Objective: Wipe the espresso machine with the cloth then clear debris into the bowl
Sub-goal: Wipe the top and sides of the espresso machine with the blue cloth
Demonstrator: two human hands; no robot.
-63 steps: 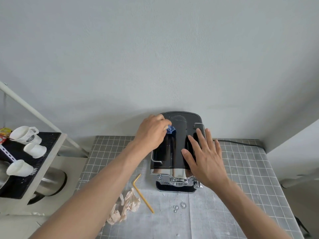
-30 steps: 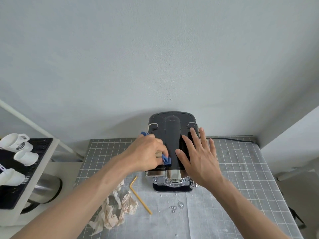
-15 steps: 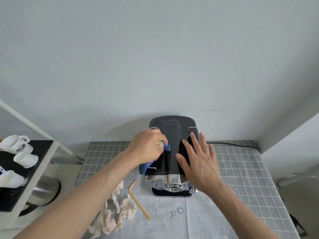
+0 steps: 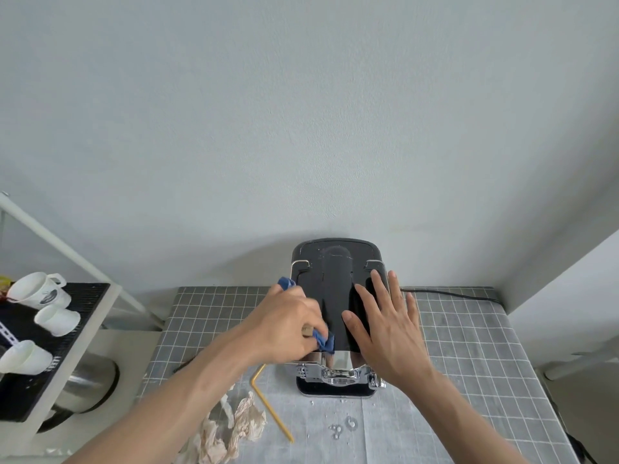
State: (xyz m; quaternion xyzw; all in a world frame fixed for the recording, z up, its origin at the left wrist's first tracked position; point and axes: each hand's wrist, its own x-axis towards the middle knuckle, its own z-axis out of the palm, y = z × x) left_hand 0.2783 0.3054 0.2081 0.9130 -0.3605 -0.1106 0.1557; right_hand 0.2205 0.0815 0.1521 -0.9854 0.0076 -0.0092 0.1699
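A black and chrome espresso machine (image 4: 336,283) stands on the grey gridded table against the wall. My left hand (image 4: 284,324) grips a blue cloth (image 4: 324,341) and presses it on the left part of the machine's top, near its front edge; a corner of the cloth also sticks out behind the fingers. My right hand (image 4: 385,324) lies flat with spread fingers on the right side of the top. Crumpled beige paper (image 4: 231,430) and a bent yellow straw (image 4: 268,406) lie on the table in front left. No bowl is in view.
Water drops (image 4: 341,428) sit on the table (image 4: 469,363) in front of the machine. A black cable (image 4: 452,293) runs along the back right. At the left, a white shelf holds several white cups (image 4: 40,293) on a black mat, with a metal pot (image 4: 87,386) below.
My left hand has slid the blue cloth back and forth along the left part of the machine's top and is now near the front. My right hand has stayed flat on the top.
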